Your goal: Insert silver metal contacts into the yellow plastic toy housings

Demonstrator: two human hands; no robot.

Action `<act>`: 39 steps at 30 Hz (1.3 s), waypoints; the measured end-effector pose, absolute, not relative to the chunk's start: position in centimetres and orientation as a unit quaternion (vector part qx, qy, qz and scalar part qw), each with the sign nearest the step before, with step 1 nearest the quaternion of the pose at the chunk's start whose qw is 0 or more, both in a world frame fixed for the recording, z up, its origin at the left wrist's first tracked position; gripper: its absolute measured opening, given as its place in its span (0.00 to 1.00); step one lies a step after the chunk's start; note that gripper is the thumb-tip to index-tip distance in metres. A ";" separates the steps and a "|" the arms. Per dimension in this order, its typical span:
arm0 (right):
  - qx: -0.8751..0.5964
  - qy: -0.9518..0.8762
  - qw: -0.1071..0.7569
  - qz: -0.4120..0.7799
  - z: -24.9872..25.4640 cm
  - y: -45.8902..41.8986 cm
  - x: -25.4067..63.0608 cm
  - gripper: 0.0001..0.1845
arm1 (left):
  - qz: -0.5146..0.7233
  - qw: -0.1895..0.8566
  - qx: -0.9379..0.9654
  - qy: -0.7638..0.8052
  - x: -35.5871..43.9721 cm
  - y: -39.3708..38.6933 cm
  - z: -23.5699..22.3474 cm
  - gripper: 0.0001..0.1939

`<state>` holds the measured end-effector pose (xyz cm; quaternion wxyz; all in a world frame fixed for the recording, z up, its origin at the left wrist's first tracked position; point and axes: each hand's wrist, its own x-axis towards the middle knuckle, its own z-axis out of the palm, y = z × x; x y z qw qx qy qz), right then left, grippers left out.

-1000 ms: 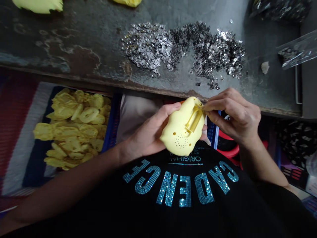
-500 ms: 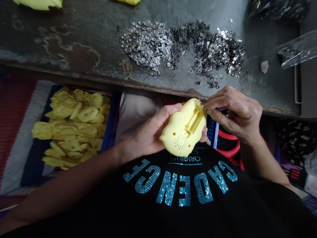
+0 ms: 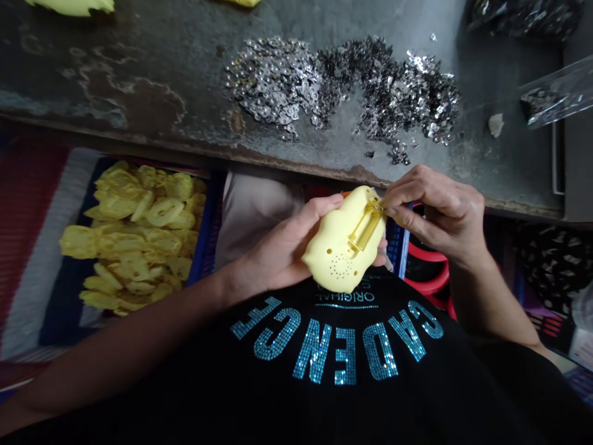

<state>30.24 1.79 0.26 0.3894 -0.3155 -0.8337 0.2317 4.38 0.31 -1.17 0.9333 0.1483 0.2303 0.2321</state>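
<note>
A yellow plastic shell (image 3: 327, 238) with a battery compartment, screw holes and a ring of small speaker holes rests in my left hand (image 3: 282, 247), whose fingers wrap round its side and underneath. My right hand (image 3: 435, 210) pinches a small metal battery contact (image 3: 380, 209) at the upper end of the compartment. Fingertips hide most of that contact. Beyond my hands, on the metal bench, lie a heap of silvery contact plates (image 3: 275, 83) and a heap of darker, shiny metal contacts (image 3: 412, 99).
On the left, a blue crate (image 3: 204, 241) holds several yellow plastic parts (image 3: 139, 235). A clear bag (image 3: 556, 96) of metal pieces lies at the bench's right, with a dark bag (image 3: 528, 18) behind it. The bench edge (image 3: 296, 164) runs just beyond the shell.
The shell has shifted very slightly right in my left hand. My right hand has edged slightly left, its pinch still at the compartment's upper end.
</note>
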 end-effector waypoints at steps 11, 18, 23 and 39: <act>-0.348 -0.824 0.351 0.276 0.3 1.7 30.6 0.04 | 0.260 0.922 0.160 0.239 5.1 -0.2 -0.9 0.22; -0.374 -0.794 0.404 0.257 -0.5 0.5 30.4 0.12 | 0.228 0.938 0.148 0.213 4.1 0.1 -2.1 0.28; -0.404 -0.809 0.406 0.129 -0.5 -1.1 29.6 0.15 | 0.229 0.939 0.162 0.202 3.9 0.4 -1.9 0.29; -0.383 -0.859 0.327 -0.089 -0.7 -2.7 28.2 0.22 | 0.288 0.908 0.179 0.246 4.0 -0.7 -1.2 0.40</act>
